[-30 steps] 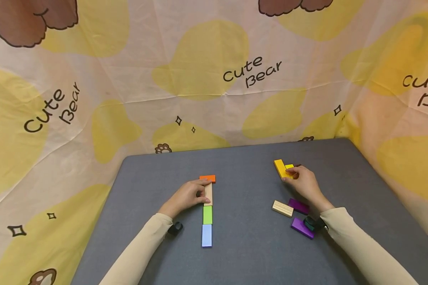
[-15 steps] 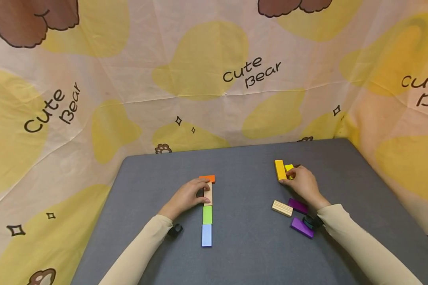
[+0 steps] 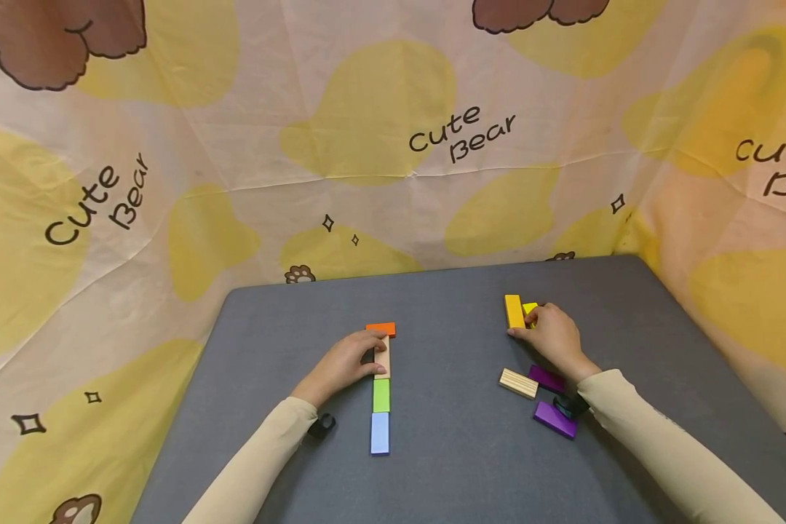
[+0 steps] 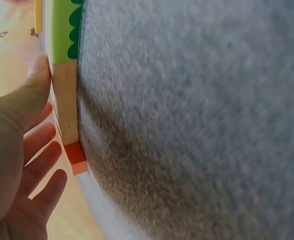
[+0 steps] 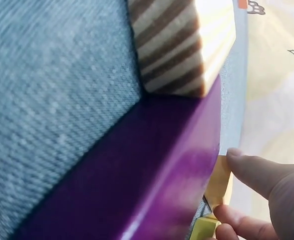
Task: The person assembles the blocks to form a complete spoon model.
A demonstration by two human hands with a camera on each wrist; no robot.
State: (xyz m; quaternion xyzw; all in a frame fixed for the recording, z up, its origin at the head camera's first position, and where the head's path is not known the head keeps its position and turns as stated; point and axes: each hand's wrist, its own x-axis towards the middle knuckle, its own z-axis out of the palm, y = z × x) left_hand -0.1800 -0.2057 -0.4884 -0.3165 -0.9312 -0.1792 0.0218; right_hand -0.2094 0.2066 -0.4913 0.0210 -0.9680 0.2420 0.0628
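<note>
In the head view, my left hand (image 3: pixel 342 365) rests on a plain wooden block (image 3: pixel 383 358), its fingers loosely bent. That block is in a row, between an orange block (image 3: pixel 381 329) at the far end and a green block (image 3: pixel 381 395); a light blue block (image 3: pixel 380 433) is nearest. The left wrist view shows the thumb touching the wooden block's edge and the other fingers spread. My right hand (image 3: pixel 554 336) pinches the near end of an amber block (image 3: pixel 514 311) between thumb and index finger. A yellow block (image 3: pixel 530 308) stands beside it, partly hidden by the fingers.
On the grey table (image 3: pixel 445 466), a striped wooden block (image 3: pixel 518 383) touches or nearly touches a dark purple block (image 3: pixel 546 378). A brighter purple block (image 3: pixel 554 421) lies under the right wrist camera. A printed cloth (image 3: pixel 367 109) hangs behind the table.
The amber block has turned from slanted to nearly straight beside the yellow block. My right thumb has slid left along its near end. The left hand and the row stay put.
</note>
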